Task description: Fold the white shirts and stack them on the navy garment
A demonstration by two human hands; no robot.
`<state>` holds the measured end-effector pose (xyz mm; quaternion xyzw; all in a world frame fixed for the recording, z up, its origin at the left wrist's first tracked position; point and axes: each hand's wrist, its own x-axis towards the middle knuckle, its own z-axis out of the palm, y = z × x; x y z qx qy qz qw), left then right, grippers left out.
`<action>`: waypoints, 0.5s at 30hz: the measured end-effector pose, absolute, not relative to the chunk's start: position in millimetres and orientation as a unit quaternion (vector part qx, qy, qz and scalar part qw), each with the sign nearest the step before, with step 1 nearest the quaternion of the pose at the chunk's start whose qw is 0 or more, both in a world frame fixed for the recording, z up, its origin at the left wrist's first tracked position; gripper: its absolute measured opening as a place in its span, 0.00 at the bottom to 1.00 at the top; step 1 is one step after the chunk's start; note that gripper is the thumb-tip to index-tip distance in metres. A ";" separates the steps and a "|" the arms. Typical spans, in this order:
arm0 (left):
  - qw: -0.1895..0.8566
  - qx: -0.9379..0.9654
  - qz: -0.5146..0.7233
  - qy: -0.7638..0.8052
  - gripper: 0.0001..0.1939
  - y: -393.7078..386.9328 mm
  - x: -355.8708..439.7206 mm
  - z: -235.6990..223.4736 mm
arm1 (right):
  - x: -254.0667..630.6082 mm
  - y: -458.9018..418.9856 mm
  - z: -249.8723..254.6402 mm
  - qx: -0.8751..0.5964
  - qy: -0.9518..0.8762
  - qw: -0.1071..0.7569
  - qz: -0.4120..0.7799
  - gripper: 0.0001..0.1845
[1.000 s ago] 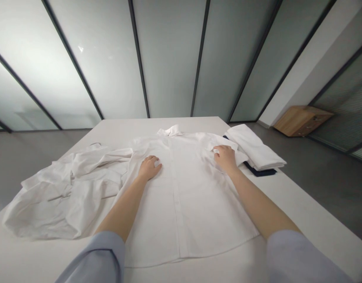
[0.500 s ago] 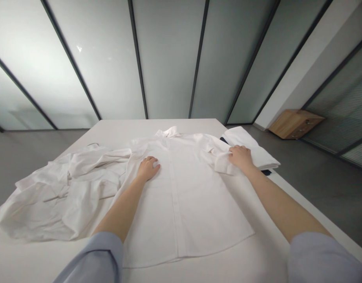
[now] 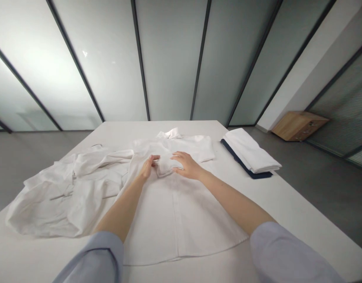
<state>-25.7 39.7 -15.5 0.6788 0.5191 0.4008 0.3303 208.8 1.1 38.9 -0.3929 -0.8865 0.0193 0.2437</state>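
folded white stack (image 3: 248, 151) on navy cloth (image 3: 251, 175) | wooden drawer cabinet (image 3: 298, 125) | frosted glass partitions (image 3: 169, 59)

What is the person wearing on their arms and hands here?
Both arms come out of loose, pale blue-grey sleeves that end well above the wrists, leaving the forearms bare. The left sleeve shows a darker seam line; the right sleeve looks plain. The left hand and the right hand are bare: no gloves, and no watch or ring shows.
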 end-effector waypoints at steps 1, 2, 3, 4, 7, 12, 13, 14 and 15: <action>0.332 0.680 0.393 0.522 0.29 39.5 -25.3 -15.6 | 211.9 -2.0 29.5 -0.404 -0.882 0.243 0.023 0.22; 0.325 0.686 0.382 0.527 0.27 39.1 -24.3 -15.8 | 217.8 -4.2 20.8 -0.423 -0.873 0.244 0.024 0.21; 0.313 0.693 0.369 0.535 0.28 38.5 -22.7 -16.1 | 225.7 -5.5 13.0 -0.446 -0.860 0.246 0.024 0.21; 0.301 0.698 0.353 0.544 0.31 37.9 -20.6 -16.6 | 234.7 -6.0 6.1 -0.473 -0.845 0.249 0.020 0.20; 0.275 0.697 0.322 0.578 0.36 36.6 -14.1 -17.7 | 261.7 -4.2 -9.8 -0.548 -0.792 0.270 0.010 0.19; 0.309 0.656 0.393 0.565 0.34 36.1 -16.7 -11.3 | 285.8 4.1 -22.1 -0.646 -0.668 0.359 0.083 0.19; 0.335 0.639 0.420 0.550 0.35 36.1 -19.7 -8.6 | 287.9 6.0 -22.9 -0.656 -0.642 0.383 0.105 0.19; 0.360 0.614 0.444 0.544 0.34 36.1 -23.3 -5.8 | 289.6 7.7 -23.4 -0.662 -0.618 0.405 0.125 0.19; 0.375 0.588 0.459 0.550 0.33 36.3 -27.3 -3.1 | 291.1 9.2 -23.8 -0.665 -0.597 0.425 0.141 0.19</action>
